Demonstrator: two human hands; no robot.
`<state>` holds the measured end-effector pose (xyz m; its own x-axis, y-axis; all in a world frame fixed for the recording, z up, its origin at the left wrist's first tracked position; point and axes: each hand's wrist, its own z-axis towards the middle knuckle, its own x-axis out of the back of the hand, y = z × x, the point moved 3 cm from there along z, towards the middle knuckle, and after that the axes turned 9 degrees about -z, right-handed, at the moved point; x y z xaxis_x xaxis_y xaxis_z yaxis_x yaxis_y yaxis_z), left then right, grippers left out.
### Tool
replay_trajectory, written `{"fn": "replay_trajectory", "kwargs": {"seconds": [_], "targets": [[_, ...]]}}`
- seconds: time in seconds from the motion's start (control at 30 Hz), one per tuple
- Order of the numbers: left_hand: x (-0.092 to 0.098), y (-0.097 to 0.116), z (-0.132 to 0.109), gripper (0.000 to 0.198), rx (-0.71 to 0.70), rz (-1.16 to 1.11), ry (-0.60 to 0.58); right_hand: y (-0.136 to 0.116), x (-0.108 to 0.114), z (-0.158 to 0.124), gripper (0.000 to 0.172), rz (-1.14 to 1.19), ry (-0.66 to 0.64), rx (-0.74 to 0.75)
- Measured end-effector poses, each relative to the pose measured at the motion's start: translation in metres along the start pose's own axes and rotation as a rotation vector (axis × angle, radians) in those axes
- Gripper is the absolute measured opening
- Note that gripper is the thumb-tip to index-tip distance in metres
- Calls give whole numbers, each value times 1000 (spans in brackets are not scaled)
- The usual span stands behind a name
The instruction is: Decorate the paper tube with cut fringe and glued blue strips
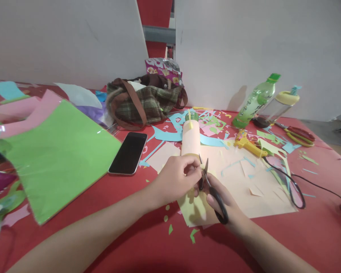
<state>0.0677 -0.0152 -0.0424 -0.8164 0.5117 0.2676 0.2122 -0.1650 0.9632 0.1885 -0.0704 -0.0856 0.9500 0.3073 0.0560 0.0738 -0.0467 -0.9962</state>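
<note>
My right hand (220, 195) holds a pair of black-handled scissors (220, 206), their blades parted and pointing away from me. Close against the blades, my left hand (183, 174) is closed in a pinch on a small piece of pale yellow paper (202, 166), mostly hidden by the fingers. Just beyond both hands, a pale peach paper tube (191, 138) stands upright, with a thin yellow strip at its top. Beneath the hands lies a pale yellow sheet (193, 216), and a large peach sheet (261, 201) spreads to the right.
Left of my hands lie a phone (128, 153) and a green paper pack (62, 159). A plaid bag (156, 100) sits behind. On the right are a yellow glue gun (250, 145) with a black cord, a green bottle (255, 100), a clear cup (281, 106) and red-and-yellow-handled scissors (299, 136).
</note>
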Motion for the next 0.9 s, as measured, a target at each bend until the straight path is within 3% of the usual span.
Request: {"fn": "replay_trajectory", "kwargs": {"seconds": [0.63, 0.9], "targets": [[-4, -3, -3, 14, 3, 6, 59, -1, 0, 1, 30, 5, -2, 15], [-11, -8, -5, 18, -2, -35, 103, 6, 2, -2, 36, 5, 32, 7]]}}
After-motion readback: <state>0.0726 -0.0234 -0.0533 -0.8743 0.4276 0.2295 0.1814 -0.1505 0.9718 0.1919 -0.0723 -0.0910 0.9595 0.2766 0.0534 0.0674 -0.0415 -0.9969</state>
